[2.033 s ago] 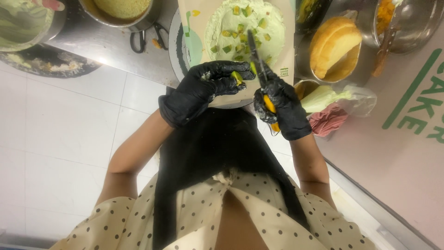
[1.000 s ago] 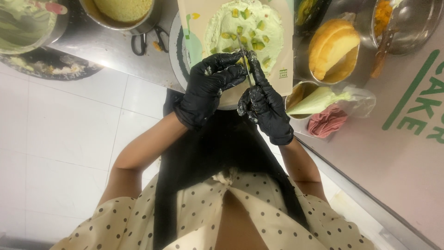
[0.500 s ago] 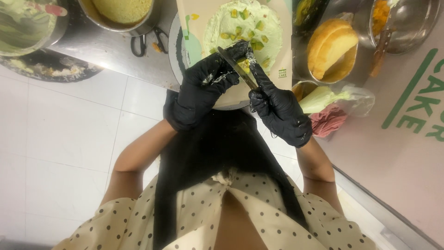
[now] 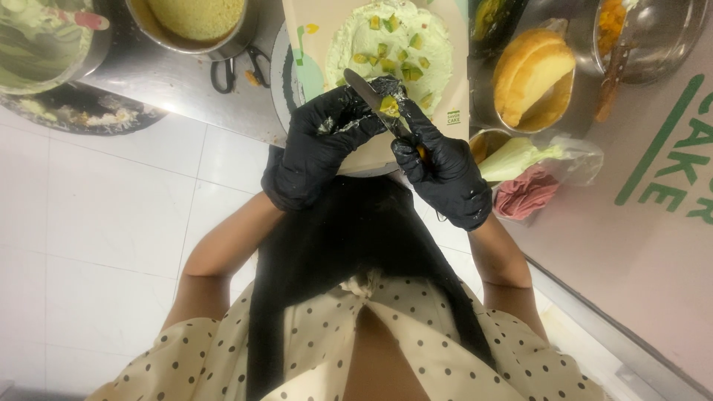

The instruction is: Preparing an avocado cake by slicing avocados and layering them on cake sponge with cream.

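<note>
Your right hand (image 4: 444,167) grips the knife (image 4: 371,100); your left hand (image 4: 323,145) pinches a fruit bit (image 4: 388,106). A slip could cut your glove.

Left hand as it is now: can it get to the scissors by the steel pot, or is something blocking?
Probably yes. The scissors lie in the open on the steel counter beside the pot, with nothing between them and the left hand. But that hand's fingers are pinching a fruit piece against the knife.
</note>
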